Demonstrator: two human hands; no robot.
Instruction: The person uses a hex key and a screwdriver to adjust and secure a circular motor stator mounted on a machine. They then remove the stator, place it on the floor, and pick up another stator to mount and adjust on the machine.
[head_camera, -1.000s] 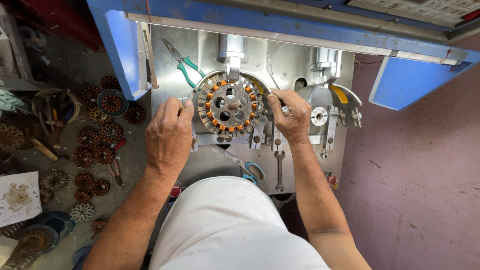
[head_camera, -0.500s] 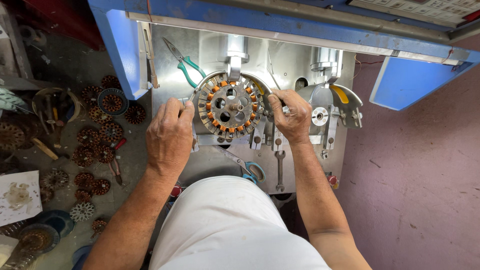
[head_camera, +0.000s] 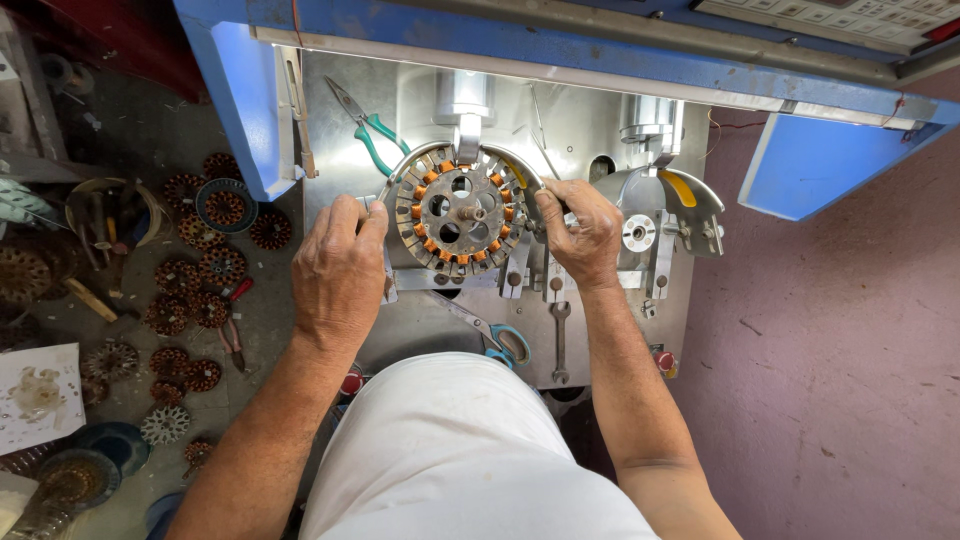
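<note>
Copper and orange: the round stator at upper centre of the frame carries wound coils on orange insulators around its rim; it sits on the machine spindle under the grey winding head.
Mount: bright metal bench plate at centre frame, framed by a blue machine housing along the top.
Left hand: the left hand lies left of centre, fingers curled against the left rim of the stator; it appears closed on a thin metal guide or wire there, though what exactly it pinches cannot be told.
Right hand: the right hand rests right of centre, fingers closed on the right edge of the stator and the curved guard beside it.
Progress, as judged: most poles visible on the stator look wound; whether every slot is filled cannot be told. The stator is not yet off the spindle.
Tools on plate: green-handled pliers at upper left of the plate, blue-handled scissors and an open-ended spanner at lower centre.
Floor, left of frame: many wound stators lie scattered, near one another.
</note>
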